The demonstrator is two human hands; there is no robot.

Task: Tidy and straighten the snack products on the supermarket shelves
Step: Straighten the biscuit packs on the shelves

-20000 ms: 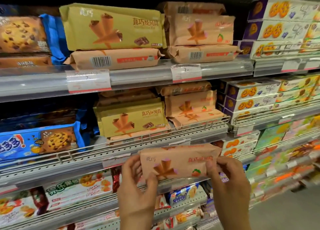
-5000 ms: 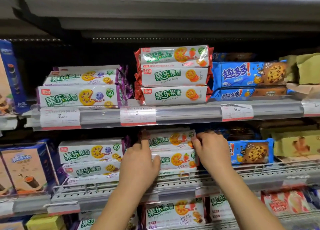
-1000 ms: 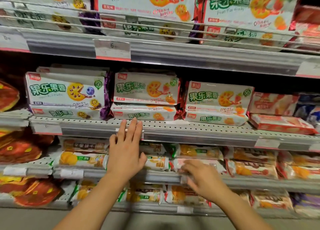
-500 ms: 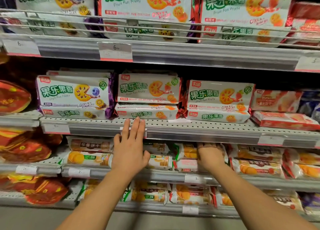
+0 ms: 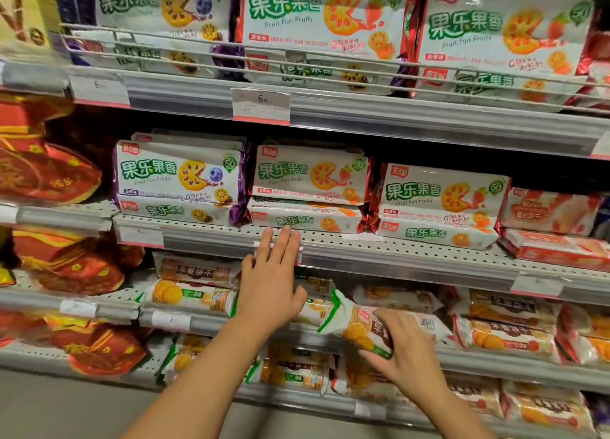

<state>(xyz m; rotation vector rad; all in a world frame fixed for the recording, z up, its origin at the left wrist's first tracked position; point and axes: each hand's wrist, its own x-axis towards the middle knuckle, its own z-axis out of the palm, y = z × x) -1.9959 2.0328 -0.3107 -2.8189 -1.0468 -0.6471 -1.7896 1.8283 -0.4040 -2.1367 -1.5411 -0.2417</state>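
Note:
My right hand (image 5: 407,352) grips a green-and-white breakfast biscuit pack (image 5: 350,323), which sticks out slanted from the lower shelf (image 5: 211,326). My left hand (image 5: 272,283) is raised with straight fingers, its fingertips touching the front edge of the perforated middle shelf (image 5: 396,257). Just above those fingertips sit stacked white fruit biscuit packs (image 5: 307,187). More breakfast biscuit packs (image 5: 191,295) lie along the lower shelf to the left and right of my hands.
Red and gold snack bags (image 5: 43,174) fill the shelves at the left. Red wafer packs (image 5: 554,227) lie at the right of the middle shelf. A wire rail (image 5: 330,68) fronts the top shelf of fruit biscuit packs. Grey floor (image 5: 49,412) shows at the bottom left.
My right hand has drawn a breakfast biscuit pack out from the lower shelf, now slanted and partly past the edge. My left hand stays at the middle shelf edge.

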